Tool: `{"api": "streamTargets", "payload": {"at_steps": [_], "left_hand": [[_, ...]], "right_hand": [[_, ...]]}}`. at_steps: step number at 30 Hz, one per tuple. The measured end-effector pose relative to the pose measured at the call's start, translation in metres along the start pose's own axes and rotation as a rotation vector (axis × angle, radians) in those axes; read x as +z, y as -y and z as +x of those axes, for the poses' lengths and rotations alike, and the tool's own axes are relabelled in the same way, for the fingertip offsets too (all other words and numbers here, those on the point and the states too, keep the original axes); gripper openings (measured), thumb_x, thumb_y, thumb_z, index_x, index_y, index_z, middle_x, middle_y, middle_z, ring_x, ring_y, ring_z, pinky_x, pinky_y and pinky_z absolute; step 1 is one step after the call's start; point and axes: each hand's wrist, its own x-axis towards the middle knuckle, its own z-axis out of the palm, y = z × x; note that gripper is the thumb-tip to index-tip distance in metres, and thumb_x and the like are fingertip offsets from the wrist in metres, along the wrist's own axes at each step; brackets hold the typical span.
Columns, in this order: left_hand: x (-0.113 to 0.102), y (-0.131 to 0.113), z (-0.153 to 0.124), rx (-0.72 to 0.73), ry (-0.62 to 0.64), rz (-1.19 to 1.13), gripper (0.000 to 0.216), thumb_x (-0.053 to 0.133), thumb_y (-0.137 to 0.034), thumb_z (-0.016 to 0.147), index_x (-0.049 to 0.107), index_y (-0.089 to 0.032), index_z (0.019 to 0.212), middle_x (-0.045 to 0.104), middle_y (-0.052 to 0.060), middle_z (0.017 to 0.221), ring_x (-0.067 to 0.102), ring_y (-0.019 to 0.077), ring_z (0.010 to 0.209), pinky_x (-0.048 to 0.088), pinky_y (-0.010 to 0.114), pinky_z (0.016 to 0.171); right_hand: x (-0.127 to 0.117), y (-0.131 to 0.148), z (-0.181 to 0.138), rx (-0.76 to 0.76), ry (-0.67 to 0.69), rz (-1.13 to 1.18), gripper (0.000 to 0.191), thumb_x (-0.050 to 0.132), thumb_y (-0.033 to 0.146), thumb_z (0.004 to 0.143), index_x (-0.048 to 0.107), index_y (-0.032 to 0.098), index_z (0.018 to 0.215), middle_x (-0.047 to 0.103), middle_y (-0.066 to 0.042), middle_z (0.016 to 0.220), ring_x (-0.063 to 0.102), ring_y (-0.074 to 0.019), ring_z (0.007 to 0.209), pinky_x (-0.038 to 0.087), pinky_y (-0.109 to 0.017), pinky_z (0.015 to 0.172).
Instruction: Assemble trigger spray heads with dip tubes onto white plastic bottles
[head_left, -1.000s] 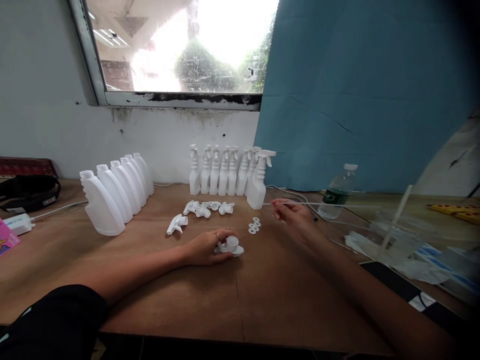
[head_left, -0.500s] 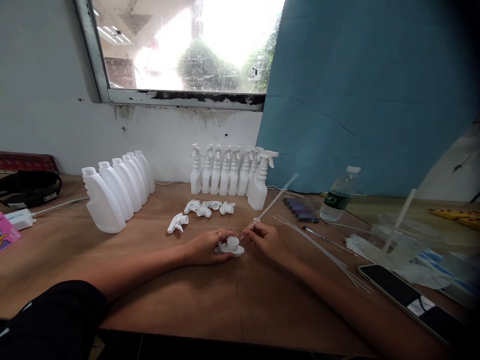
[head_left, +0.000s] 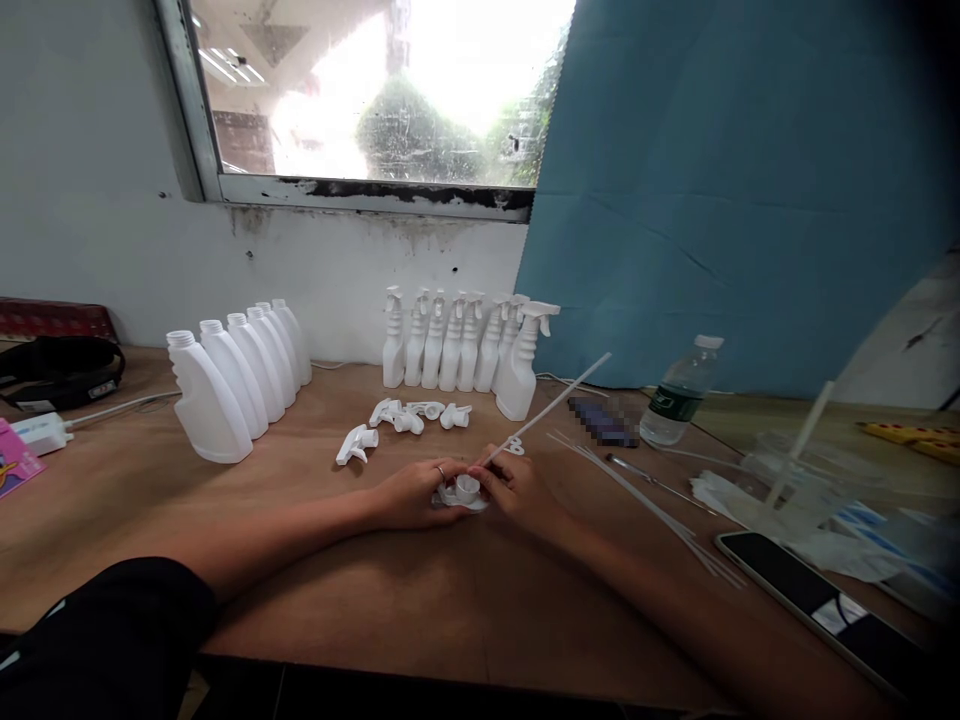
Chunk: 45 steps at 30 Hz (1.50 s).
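Note:
My left hand (head_left: 415, 494) is closed around a white spray trigger head (head_left: 466, 489), held low over the table with its round collar facing up. A thin translucent plastic tube (head_left: 559, 403) is pinched in my right hand (head_left: 517, 491); it slants up and away to the right. The tube's lower end meets the collar area, but my fingers hide whether it is inside. Small white rings (head_left: 514, 445) show just beyond my right hand. Several loose trigger heads (head_left: 409, 415) lie on the table ahead.
Open white bottles (head_left: 214, 400) stand in a row at left; spray bottles with heads (head_left: 517, 375) line the wall. To the right lie loose tubes (head_left: 652, 505), a metal tool (head_left: 652, 478), a phone (head_left: 810, 600), a water bottle (head_left: 679, 395) and a plastic cup (head_left: 806, 470).
My right hand has moved left, bringing the tube's lower end to the trigger head's collar. The tube now leans further over. White rings beyond the hand have come into view. My left hand stays put.

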Motion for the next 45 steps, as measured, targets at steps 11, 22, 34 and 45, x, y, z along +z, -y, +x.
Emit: {"api": "streamTargets", "payload": {"at_steps": [11, 22, 34, 45], "left_hand": [[-0.001, 0.0, 0.0, 0.014, 0.015, -0.007, 0.047, 0.065, -0.034, 0.082, 0.051, -0.019, 0.125, 0.062, 0.008, 0.114, 0.059, 0.021, 0.101, 0.046, 0.03, 0.089], [0.001, 0.002, 0.001, 0.055, 0.003, -0.018, 0.035, 0.063, -0.031, 0.083, 0.055, -0.017, 0.114, 0.062, 0.007, 0.112, 0.059, 0.019, 0.1, 0.045, 0.028, 0.09], [-0.006, -0.014, -0.003, -0.238, -0.161, -0.226, 0.074, 0.067, -0.039, 0.08, 0.032, -0.021, 0.142, 0.063, 0.002, 0.09, 0.057, 0.0141, 0.073, 0.046, 0.024, 0.065], [-0.049, -0.036, -0.04, 0.046, -0.301, 0.235, 0.082, 0.073, -0.037, 0.077, 0.019, -0.026, 0.139, 0.046, 0.015, 0.131, 0.052, 0.0259, 0.113, 0.045, 0.042, 0.095]], "right_hand": [[0.004, -0.009, -0.008, -0.225, -0.043, -0.147, 0.028, 0.043, 0.04, 0.098, 0.052, 0.023, 0.078, 0.056, -0.002, 0.063, 0.054, -0.0171, 0.055, 0.042, -0.03, 0.054], [0.004, 0.009, 0.006, -0.028, 0.086, -0.165, 0.02, 0.052, 0.024, 0.089, 0.049, 0.02, 0.069, 0.051, 0.001, 0.061, 0.047, -0.0142, 0.055, 0.034, -0.027, 0.054], [-0.009, -0.001, -0.019, -0.177, 0.008, -0.095, 0.051, 0.05, 0.019, 0.088, 0.033, 0.021, 0.137, 0.055, -0.011, 0.112, 0.057, -0.0179, 0.08, 0.05, -0.033, 0.072], [-0.015, 0.004, -0.008, -0.787, -0.053, -0.631, 0.035, 0.047, 0.014, 0.091, 0.047, 0.014, 0.126, 0.062, -0.019, 0.12, 0.06, -0.027, 0.105, 0.047, -0.045, 0.088]]}}
